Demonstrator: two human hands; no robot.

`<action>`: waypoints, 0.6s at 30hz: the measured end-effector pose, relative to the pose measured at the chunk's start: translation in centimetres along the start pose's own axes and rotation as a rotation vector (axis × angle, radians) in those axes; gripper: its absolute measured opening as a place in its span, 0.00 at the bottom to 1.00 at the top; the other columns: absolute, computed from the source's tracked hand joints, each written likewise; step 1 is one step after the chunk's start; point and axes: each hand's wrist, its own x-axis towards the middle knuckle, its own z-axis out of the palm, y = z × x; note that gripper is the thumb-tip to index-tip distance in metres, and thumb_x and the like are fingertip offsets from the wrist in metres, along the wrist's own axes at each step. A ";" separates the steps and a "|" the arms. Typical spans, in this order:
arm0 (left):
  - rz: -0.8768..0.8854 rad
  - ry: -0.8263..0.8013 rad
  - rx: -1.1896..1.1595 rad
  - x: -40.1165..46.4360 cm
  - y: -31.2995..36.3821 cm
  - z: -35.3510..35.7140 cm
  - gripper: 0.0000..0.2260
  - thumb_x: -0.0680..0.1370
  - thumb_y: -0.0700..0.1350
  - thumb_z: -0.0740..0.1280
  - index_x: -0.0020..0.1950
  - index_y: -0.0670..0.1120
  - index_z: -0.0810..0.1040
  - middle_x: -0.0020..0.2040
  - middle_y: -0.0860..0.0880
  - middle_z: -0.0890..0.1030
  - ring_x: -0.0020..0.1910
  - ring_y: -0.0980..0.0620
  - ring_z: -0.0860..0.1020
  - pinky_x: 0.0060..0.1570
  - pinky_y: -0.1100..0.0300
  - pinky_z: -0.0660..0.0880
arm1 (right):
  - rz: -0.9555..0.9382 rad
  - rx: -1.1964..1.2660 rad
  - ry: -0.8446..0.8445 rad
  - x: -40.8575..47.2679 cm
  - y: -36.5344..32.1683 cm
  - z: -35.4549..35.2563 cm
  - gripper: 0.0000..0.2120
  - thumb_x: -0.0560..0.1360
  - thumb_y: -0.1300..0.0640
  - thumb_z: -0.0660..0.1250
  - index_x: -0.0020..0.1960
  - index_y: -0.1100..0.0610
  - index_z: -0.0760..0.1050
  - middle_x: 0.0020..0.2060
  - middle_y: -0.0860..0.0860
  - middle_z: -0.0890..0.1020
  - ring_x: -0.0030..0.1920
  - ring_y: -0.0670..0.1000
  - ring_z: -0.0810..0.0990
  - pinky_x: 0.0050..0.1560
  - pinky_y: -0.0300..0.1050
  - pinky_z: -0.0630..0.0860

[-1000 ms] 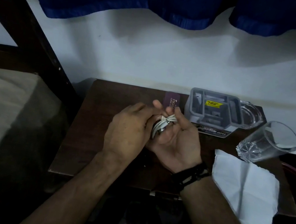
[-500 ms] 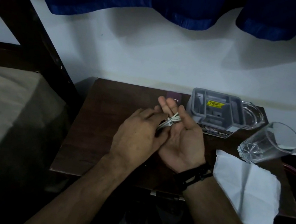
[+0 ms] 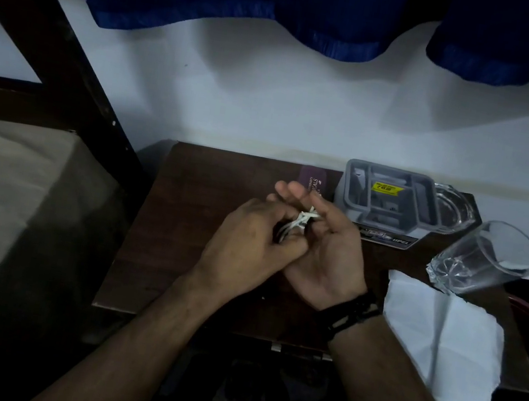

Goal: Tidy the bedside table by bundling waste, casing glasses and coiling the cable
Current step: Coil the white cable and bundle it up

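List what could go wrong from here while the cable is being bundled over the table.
1. The white cable is pinched between left hand and right hand; if either grip loosens, the coil may spring apart.
2. The glass tumbler stands near the table's right edge, close to the right forearm; a sweep might knock it off.

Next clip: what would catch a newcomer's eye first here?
Both hands meet over the middle of the dark wooden table, the left hand and right hand closed around a bundled white cable. To the right, a clear drinking glass stands by a white tissue, with a grey plastic tray behind.
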 end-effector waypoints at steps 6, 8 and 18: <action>-0.054 -0.095 -0.118 0.0 -0.4 0.6 0.09 0.79 0.43 0.68 0.58 0.46 0.81 0.49 0.52 0.83 0.48 0.57 0.79 0.50 0.58 0.74 | 0.009 0.023 0.042 0.0 -0.3 -0.3 0.11 0.82 0.57 0.60 0.51 0.61 0.79 0.53 0.58 0.85 0.53 0.55 0.85 0.62 0.49 0.79; -0.122 -0.108 -0.222 0.1 -0.7 1.0 0.09 0.81 0.42 0.67 0.61 0.47 0.77 0.50 0.53 0.85 0.49 0.57 0.82 0.52 0.57 0.76 | 0.015 0.029 0.040 0.0 -0.1 -0.4 0.11 0.83 0.56 0.60 0.48 0.59 0.78 0.52 0.57 0.86 0.49 0.54 0.86 0.55 0.48 0.82; 0.106 0.171 0.247 -0.3 -0.7 2.0 0.13 0.79 0.52 0.65 0.56 0.48 0.84 0.53 0.49 0.78 0.47 0.49 0.79 0.42 0.52 0.81 | -0.010 0.138 0.057 0.2 0.5 -0.6 0.09 0.84 0.55 0.60 0.47 0.56 0.74 0.54 0.57 0.85 0.51 0.55 0.85 0.55 0.48 0.84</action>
